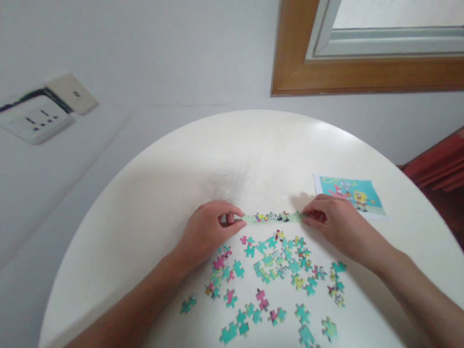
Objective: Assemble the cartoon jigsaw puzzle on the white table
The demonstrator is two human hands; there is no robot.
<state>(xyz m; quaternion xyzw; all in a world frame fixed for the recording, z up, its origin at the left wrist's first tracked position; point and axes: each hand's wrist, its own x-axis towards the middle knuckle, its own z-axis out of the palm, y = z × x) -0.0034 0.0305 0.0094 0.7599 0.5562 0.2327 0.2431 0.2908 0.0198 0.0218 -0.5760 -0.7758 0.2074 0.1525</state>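
Observation:
A narrow strip of joined jigsaw pieces [272,217], pale green with small coloured figures along it, stretches between my two hands on the white table. My left hand [213,226] pinches its left end between thumb and fingers. At the other end, my right hand [331,220] grips the strip with bent fingertips, which hide its tip. Many loose jigsaw pieces [275,262], mostly turquoise with some pink and yellow ones, lie scattered just below the strip. Behind my right hand is a reference picture [352,194] of cartoon figures on turquoise, its lower edge partly covered by the hand.
The round white table [139,209] has its far edge near the wall. A wall socket [37,119] is at the left, and a wood-framed window [291,49] is above at the right. Red fabric [457,153] hangs beyond the table's right side.

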